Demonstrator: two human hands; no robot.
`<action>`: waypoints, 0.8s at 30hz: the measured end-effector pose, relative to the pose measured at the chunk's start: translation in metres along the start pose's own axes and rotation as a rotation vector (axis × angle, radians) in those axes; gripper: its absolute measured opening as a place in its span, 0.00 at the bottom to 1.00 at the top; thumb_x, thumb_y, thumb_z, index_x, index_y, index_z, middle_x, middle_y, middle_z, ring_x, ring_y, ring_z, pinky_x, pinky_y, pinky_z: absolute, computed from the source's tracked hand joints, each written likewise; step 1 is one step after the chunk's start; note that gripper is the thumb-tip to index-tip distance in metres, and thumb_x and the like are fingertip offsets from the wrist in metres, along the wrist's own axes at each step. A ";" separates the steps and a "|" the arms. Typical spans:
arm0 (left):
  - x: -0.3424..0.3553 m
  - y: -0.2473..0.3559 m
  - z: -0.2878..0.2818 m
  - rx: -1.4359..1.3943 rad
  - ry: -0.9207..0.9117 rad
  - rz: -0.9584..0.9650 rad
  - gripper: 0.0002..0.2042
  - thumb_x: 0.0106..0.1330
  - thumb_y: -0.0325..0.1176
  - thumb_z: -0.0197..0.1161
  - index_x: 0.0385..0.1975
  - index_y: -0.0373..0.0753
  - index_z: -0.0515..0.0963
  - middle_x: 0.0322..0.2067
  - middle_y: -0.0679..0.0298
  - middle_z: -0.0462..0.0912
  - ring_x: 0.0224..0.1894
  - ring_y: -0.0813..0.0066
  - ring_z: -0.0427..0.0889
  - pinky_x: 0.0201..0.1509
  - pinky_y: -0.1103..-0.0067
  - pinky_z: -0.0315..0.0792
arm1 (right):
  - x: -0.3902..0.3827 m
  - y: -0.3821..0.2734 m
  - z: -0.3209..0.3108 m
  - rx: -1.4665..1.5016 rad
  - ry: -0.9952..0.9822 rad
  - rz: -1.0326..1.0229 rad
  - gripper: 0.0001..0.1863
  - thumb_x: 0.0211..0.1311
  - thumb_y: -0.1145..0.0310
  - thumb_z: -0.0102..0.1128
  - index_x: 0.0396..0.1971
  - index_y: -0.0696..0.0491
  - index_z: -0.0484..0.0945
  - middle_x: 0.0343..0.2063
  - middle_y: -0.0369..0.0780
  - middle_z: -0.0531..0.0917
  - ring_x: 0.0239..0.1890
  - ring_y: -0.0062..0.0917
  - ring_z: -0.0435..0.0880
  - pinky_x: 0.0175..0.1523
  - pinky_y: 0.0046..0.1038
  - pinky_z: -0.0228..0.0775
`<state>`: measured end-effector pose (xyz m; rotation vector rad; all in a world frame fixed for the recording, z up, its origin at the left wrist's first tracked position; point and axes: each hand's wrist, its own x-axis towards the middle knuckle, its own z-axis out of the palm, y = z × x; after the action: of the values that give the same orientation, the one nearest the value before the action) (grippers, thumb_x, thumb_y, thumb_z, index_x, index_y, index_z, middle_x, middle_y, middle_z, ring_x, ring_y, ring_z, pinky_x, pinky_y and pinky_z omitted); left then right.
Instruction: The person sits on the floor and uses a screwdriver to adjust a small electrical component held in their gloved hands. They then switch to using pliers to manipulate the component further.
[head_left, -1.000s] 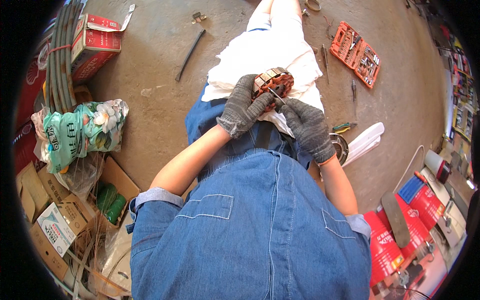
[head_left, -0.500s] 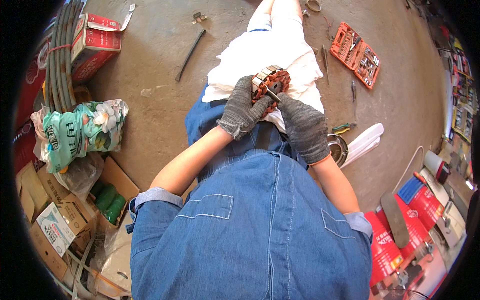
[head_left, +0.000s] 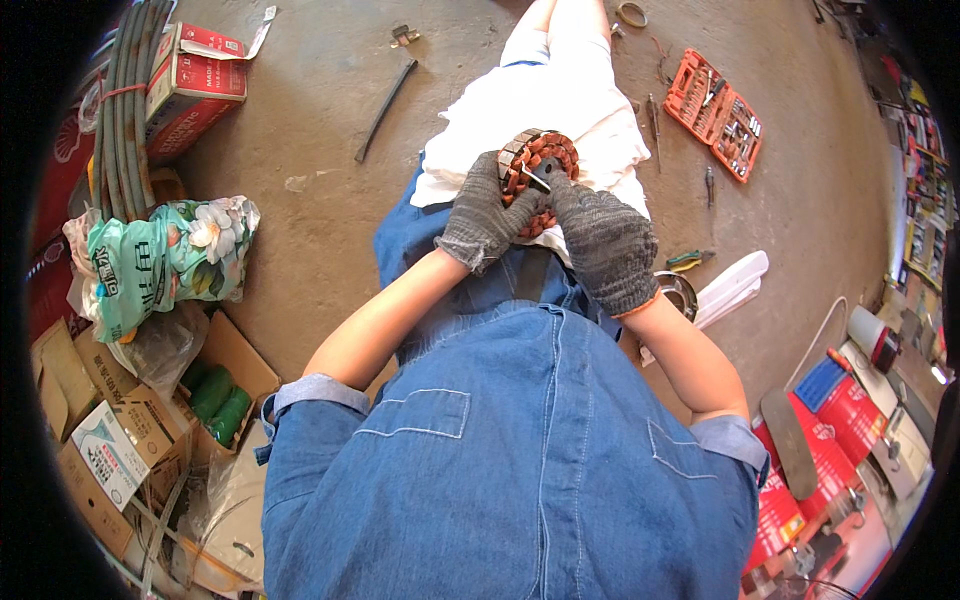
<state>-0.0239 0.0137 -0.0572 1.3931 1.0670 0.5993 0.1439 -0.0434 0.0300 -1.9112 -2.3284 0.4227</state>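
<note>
A motor stator (head_left: 516,150), a ring with a metal rim and copper-coloured windings, rests tilted over the white cloth (head_left: 480,115) on my lap. My left hand (head_left: 484,215), in a dark grey knit glove, grips its left side, the thumb lying across the front. My right hand (head_left: 608,236), gloved alike, is closed at the ring's centre around a thin shiny metal rod (head_left: 535,179), which points toward the windings. Whether the rod is a screwdriver shaft or another tool, I cannot tell. A dark piece shows in the middle of the ring; the right fingertips partly hide it.
On the floor at right lie an orange socket set case (head_left: 712,115), pliers (head_left: 688,261), a round metal housing (head_left: 677,294) and white blades (head_left: 732,287). At left are a black strip (head_left: 385,112), a red box (head_left: 195,90), grey hoses (head_left: 121,150), a green bag (head_left: 165,262) and cardboard boxes (head_left: 150,430).
My right hand has turned and shifted slightly, its forearm swinging outward to the right. The rod's angle against the stator has changed. My left hand keeps its grip.
</note>
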 end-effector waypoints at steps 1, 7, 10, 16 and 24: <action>0.001 -0.001 0.001 0.011 0.017 0.017 0.25 0.60 0.34 0.71 0.52 0.35 0.65 0.47 0.55 0.79 0.51 0.70 0.80 0.56 0.73 0.75 | 0.001 0.005 0.003 0.070 0.058 -0.004 0.19 0.60 0.67 0.61 0.51 0.55 0.79 0.37 0.46 0.85 0.39 0.37 0.85 0.43 0.35 0.76; 0.003 -0.010 0.004 0.162 0.001 0.054 0.30 0.57 0.42 0.72 0.53 0.30 0.67 0.44 0.46 0.77 0.48 0.55 0.79 0.55 0.66 0.73 | 0.002 0.006 0.002 0.609 0.112 0.283 0.12 0.69 0.68 0.55 0.47 0.56 0.81 0.26 0.38 0.82 0.30 0.23 0.82 0.36 0.25 0.73; 0.000 -0.008 0.005 0.079 -0.008 0.075 0.32 0.58 0.44 0.71 0.54 0.29 0.67 0.45 0.45 0.77 0.48 0.52 0.79 0.56 0.65 0.73 | 0.014 0.012 -0.030 1.145 0.143 0.535 0.13 0.74 0.69 0.49 0.46 0.58 0.81 0.24 0.32 0.78 0.28 0.14 0.74 0.36 0.19 0.69; -0.001 0.007 -0.008 -0.045 -0.043 -0.026 0.28 0.60 0.35 0.71 0.54 0.34 0.64 0.50 0.54 0.77 0.53 0.69 0.78 0.60 0.72 0.73 | 0.005 -0.001 -0.073 1.258 -0.032 0.611 0.22 0.66 0.78 0.51 0.60 0.57 0.66 0.41 0.37 0.79 0.32 0.15 0.74 0.38 0.18 0.71; 0.003 -0.004 -0.006 -0.063 -0.037 -0.012 0.30 0.59 0.41 0.73 0.54 0.32 0.66 0.50 0.54 0.77 0.53 0.67 0.78 0.60 0.72 0.72 | -0.023 -0.009 -0.033 1.194 -0.217 0.636 0.27 0.71 0.77 0.48 0.69 0.50 0.64 0.29 0.36 0.81 0.27 0.13 0.77 0.35 0.20 0.74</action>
<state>-0.0285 0.0187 -0.0611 1.3376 1.0178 0.5917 0.1486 -0.0620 0.0658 -1.8054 -0.9073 1.6365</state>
